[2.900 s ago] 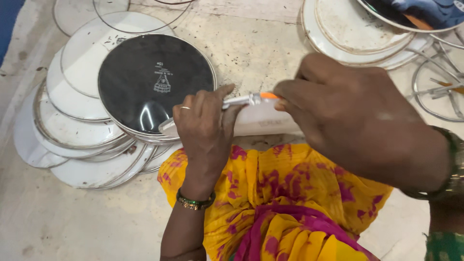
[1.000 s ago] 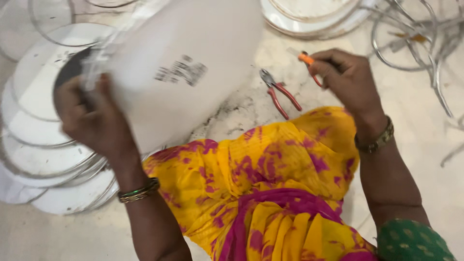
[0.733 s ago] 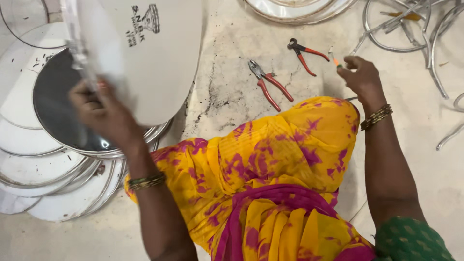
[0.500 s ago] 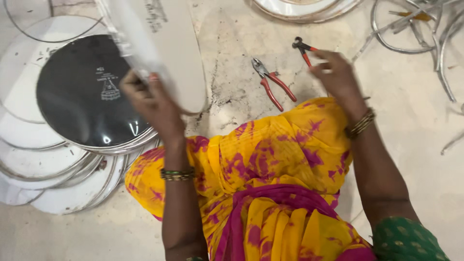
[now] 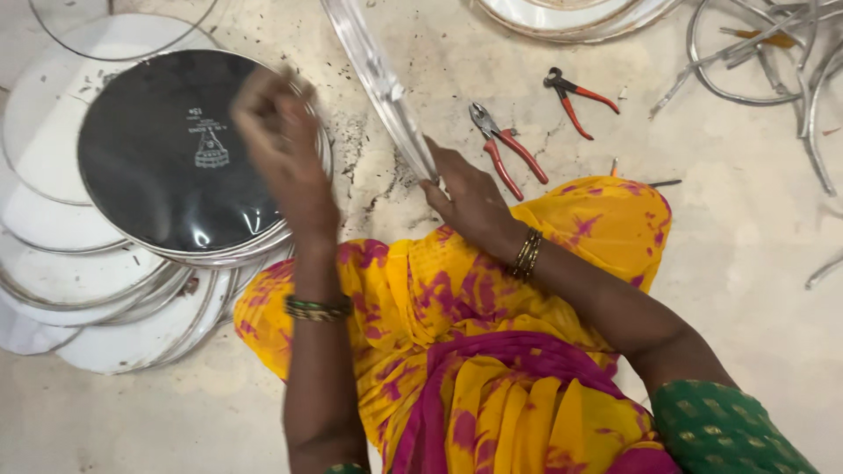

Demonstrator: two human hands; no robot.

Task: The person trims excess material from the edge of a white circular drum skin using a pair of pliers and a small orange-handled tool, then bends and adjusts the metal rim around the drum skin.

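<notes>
Round lid [image 5: 379, 83], seen nearly edge-on, stands tilted on the pale floor [image 5: 746, 263] just right of the dark disc [image 5: 180, 149], its metal rim running up and away from the person's lap. Landmark for all positions: the dark disc, which tops a fanned stack of white lids [image 5: 79, 290] at far left.

Left hand [image 5: 281, 140] hangs over the disc's right edge, blurred; whether its fingers are spread or pressed together cannot be told, and nothing shows in its grip. A green bangle [image 5: 316, 309] circles its wrist, below the disc's lower right.

Right hand [image 5: 465, 197], further right of the disc, grips the lid's lower end, fingers curled and pressed against the rim. Dark bangles [image 5: 527, 254] sit at its wrist, over yellow and magenta cloth [image 5: 457, 351].

Two red-handled pliers lie well right of the disc: the nearer pair [image 5: 507, 154] just beside the right hand, the farther pair [image 5: 575, 95] beyond it. Bent metal rings [image 5: 773, 53] lie at far right, another lid stack [image 5: 571, 13] at the top edge.
</notes>
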